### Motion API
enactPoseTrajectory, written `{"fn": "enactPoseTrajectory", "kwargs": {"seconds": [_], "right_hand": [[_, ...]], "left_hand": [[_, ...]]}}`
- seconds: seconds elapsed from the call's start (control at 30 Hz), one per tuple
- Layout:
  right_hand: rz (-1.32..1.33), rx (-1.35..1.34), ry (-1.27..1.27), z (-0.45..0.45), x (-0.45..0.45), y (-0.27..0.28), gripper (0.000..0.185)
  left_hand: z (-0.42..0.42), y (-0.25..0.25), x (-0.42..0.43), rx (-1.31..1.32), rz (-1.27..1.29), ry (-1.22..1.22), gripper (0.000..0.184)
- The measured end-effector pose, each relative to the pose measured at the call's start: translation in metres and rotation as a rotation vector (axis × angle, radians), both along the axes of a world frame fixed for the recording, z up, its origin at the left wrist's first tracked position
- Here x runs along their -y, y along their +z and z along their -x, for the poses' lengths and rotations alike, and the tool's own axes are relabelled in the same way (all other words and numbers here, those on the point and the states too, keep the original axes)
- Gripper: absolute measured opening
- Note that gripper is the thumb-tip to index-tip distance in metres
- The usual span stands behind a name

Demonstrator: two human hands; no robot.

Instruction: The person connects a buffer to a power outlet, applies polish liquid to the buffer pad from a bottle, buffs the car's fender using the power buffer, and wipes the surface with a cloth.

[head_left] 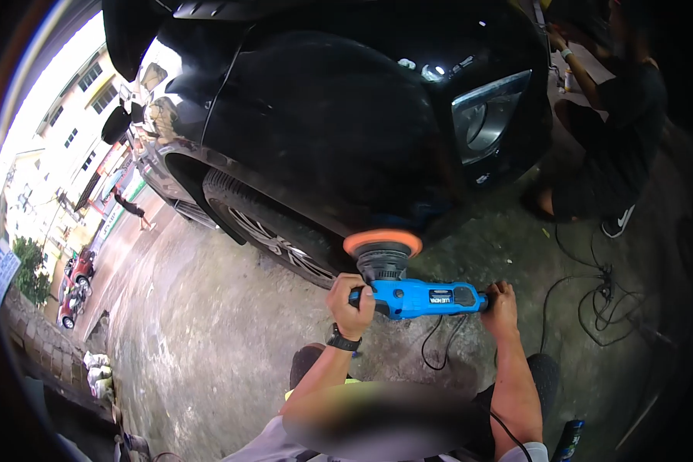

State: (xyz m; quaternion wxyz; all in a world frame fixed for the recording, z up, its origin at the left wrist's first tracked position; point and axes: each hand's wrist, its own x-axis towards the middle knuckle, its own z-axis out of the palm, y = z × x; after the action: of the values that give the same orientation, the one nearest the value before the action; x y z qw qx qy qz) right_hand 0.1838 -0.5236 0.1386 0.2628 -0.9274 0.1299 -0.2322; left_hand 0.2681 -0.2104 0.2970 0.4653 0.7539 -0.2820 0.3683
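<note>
A blue polisher [431, 299] with an orange foam pad [383, 240] is held level between my two hands. My left hand [351, 306], with a black watch on its wrist, wraps round the dark handle at the head end. At the rear end, my right hand [501, 309] grips the body near the cord. The pad faces the lower part of a black car's fender [323, 131]; whether it touches the paint I cannot tell. Beside the pad, to the left, is the front wheel [273, 235]. The headlight [489, 119] lies farther up to the right.
A co-worker in dark clothes [612, 154] crouches at the car's front, right. Black cables [604, 289] lie tangled on the concrete floor [200, 316]. A dark bottle [569, 440] stands lower right. A person [129, 206] and a red vehicle [77, 277] are outside, left.
</note>
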Motion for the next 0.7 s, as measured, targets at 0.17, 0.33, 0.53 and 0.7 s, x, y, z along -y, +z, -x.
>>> {"fn": "enactPoseTrajectory", "kwargs": {"seconds": [0.17,0.33,0.53,0.7], "right_hand": [[0.036,0.004,0.032,-0.001,0.002,0.003,0.018],[0.082,0.029,0.054,-0.001,-0.006,0.01,0.014],[0.067,0.012,0.063,0.003,-0.011,0.021,0.013],[0.026,0.039,0.076,0.007,-0.013,0.032,0.015]], "left_hand": [[0.001,0.008,-0.001,0.022,0.007,-0.004,0.014],[0.0,0.02,-0.007,0.052,0.054,-0.012,0.014],[0.0,0.038,-0.006,0.047,0.02,-0.035,0.012],[0.0,0.05,-0.006,0.073,0.027,-0.048,0.011]]}}
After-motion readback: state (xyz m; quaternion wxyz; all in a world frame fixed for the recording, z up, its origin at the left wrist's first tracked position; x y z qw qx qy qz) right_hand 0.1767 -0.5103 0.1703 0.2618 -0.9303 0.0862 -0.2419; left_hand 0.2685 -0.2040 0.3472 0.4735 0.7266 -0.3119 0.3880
